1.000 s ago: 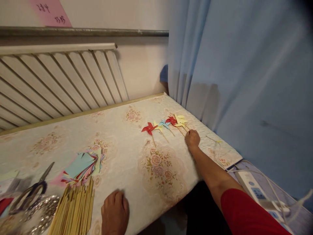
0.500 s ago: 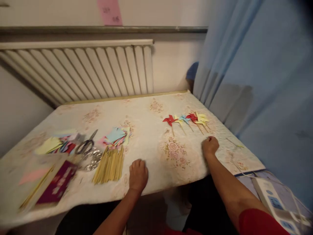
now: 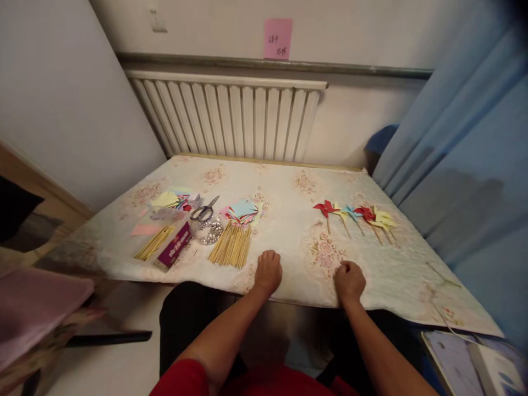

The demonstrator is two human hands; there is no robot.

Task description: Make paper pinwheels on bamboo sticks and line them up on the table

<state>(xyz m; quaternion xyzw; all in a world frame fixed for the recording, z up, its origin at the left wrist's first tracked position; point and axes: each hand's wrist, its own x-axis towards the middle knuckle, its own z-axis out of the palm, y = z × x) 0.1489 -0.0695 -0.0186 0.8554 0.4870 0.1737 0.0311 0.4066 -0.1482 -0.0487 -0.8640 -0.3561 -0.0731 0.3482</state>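
Beside the counter's (image 3: pixel 289 187) near edge, our right hand (image 3: pixel 348 281) has drawn back from the row of coloured paper pinwheels on sticks (image 3: pixel 355 215), fist closed, empty. Our left hand (image 3: pixel 268 272), curled and empty, rests near the bamboo sticks (image 3: pixel 231 250).

Even, soft indoor light, no glare. Wide-angle distortion bends the frame edges. Bottom-left corner is blurred; top-right corner vignettes dark. Faint shadows fall under the table (image 3: pixel 289 300) edge.
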